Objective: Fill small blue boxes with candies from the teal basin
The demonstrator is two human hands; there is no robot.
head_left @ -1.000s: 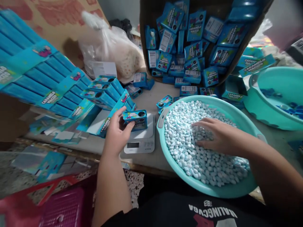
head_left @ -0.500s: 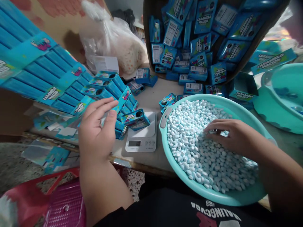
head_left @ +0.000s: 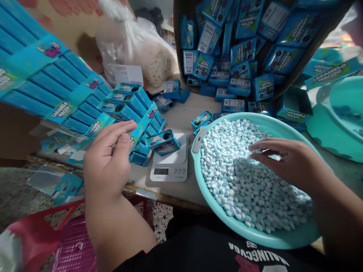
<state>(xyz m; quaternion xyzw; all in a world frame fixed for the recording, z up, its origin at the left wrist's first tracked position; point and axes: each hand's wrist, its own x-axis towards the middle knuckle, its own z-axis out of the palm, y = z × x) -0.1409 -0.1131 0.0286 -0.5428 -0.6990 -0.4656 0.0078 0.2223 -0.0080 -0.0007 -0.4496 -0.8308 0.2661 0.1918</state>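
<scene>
A small blue candy box (head_left: 163,142) with a round hole in its top lies on a white digital scale (head_left: 170,168). My left hand (head_left: 106,162) hovers just left of the scale with its fingers loosely stretched out, holding nothing. A teal basin (head_left: 197,141) full of pale blue and white candies (head_left: 241,185) sits to the right of the scale. My right hand (head_left: 286,162) is over the candies, its fingertips pinched together on a few of them.
Rows of long blue boxes (head_left: 56,90) are stacked at the left. A tipped brown container (head_left: 178,56) spills many small blue boxes (head_left: 241,53) at the back. A second teal basin (head_left: 337,113) stands at the right, a plastic bag (head_left: 141,53) behind, a pink crate (head_left: 76,245) below.
My left hand let go of the blue box on the scale and drew back to the left, opening. My right hand lifted from flat on the candies into a pinch.
</scene>
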